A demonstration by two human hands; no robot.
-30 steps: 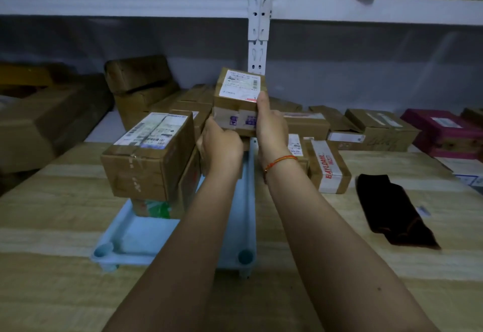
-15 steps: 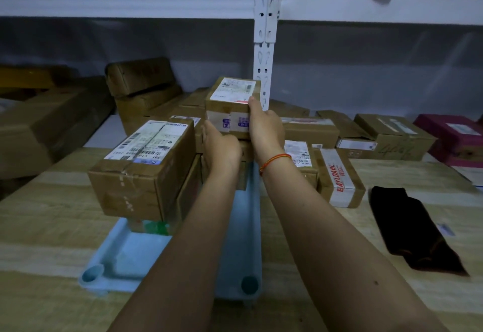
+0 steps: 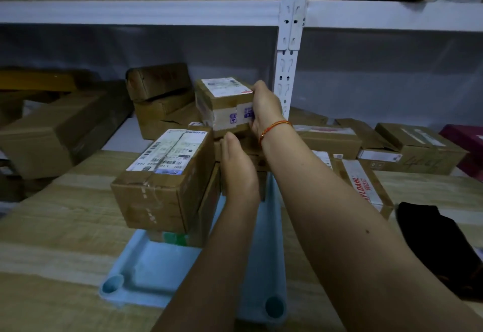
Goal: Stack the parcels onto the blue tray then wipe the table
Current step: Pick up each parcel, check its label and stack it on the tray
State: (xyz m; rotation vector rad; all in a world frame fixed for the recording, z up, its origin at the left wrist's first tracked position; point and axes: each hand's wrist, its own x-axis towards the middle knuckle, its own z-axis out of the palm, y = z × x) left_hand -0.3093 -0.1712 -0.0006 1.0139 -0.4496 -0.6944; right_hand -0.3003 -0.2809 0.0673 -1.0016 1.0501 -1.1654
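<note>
A light blue tray (image 3: 146, 271) lies on the wooden table and carries stacked cardboard parcels. A large labelled parcel (image 3: 164, 180) tops the near left stack. My right hand (image 3: 265, 109) grips the right side of a small taped parcel (image 3: 224, 105) on top of the far stack. My left hand (image 3: 239, 172) is just below it, fingers straight, touching the near side of the parcels under that box. Those lower parcels are mostly hidden by my hands.
More parcels (image 3: 366, 190) lie on the table right of the tray, with a black cloth (image 3: 439, 245) beyond them. Brown boxes (image 3: 156, 81) and a magenta box (image 3: 467, 138) crowd the back. A white shelf post (image 3: 288, 52) stands just behind the stack.
The small taped parcel has turned and shifted left over the far stack. My left hand has let go of it and dropped below it. The view moved closer.
</note>
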